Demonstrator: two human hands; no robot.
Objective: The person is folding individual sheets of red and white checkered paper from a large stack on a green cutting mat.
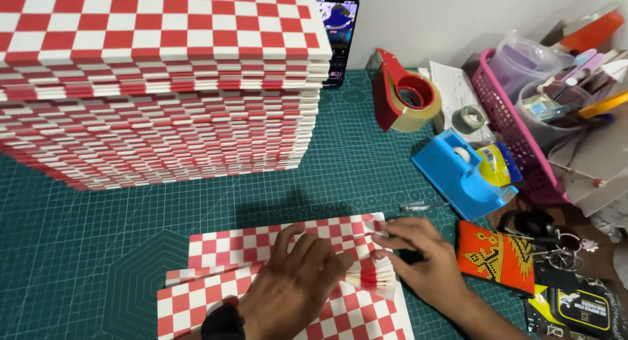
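My left hand [297, 274] lies flat, fingers spread, on a few red-and-white checkered boards [261, 245] at the near edge of the green cutting mat [98, 229]. My right hand [418, 258] pinches the right corner of those boards [379, 278] and fans their edges apart. A black watch [222, 323] is on my left wrist. A tall stack of the same checkered boards [163, 78] stands at the far left.
To the right lie a red tape gun [402, 91], a blue tape dispenser [461, 173], a pink basket of supplies [517, 131], an orange beaded pouch [494, 255], keys [553, 245] and a black-and-yellow packet [579, 307]. A phone [339, 33] leans against the wall.
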